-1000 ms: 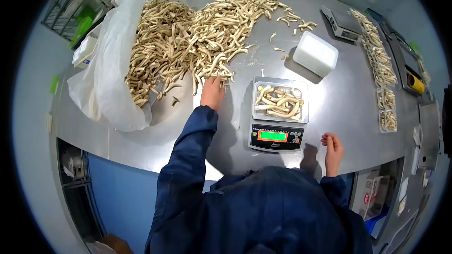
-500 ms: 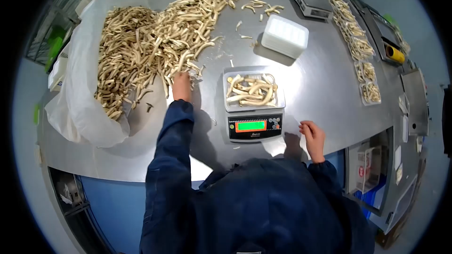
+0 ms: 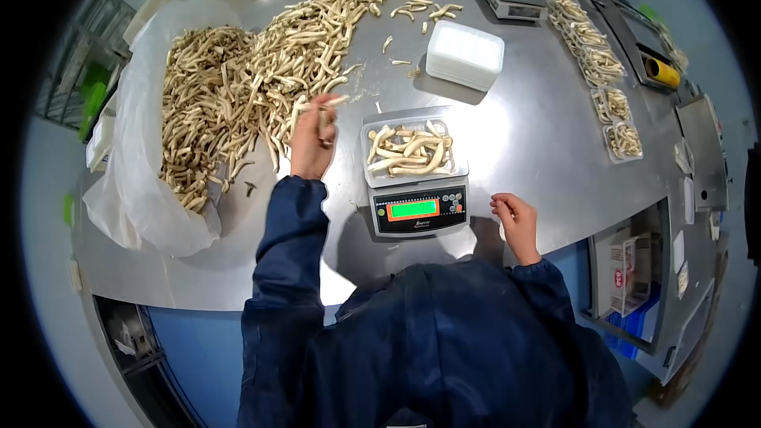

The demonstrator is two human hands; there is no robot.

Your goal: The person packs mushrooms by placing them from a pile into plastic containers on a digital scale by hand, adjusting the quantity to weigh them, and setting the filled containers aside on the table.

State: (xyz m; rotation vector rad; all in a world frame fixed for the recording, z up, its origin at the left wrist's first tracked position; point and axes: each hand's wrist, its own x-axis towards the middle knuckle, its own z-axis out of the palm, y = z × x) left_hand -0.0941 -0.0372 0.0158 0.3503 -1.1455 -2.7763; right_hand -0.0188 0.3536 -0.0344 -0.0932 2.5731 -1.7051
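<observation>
My left hand (image 3: 312, 143) is closed on slender pale mushrooms (image 3: 337, 101), whose ends stick out past the fingers. It hovers at the right edge of a large heap of the same mushrooms (image 3: 269, 63). To its right, a clear plastic tray (image 3: 462, 160) partly filled with mushrooms rests on a digital scale (image 3: 420, 226) with a lit green display. My right hand (image 3: 517, 223) is beside the scale, near the table's front edge. Its fingers are loosely curled and apart, with nothing visible in them.
Behind the scale stands a stack of white trays (image 3: 465, 51). A second scale (image 3: 507, 1) is at the back. Filled mushroom trays (image 3: 601, 67) line the right side. A translucent plastic bag (image 3: 141, 143) borders the heap on the left. Loose mushroom pieces lie on the metal table (image 3: 555, 143).
My left hand has come up from the heap with mushrooms in its fingers and turned slightly. My right hand stays beside the scale. The whole view has shifted a little.
</observation>
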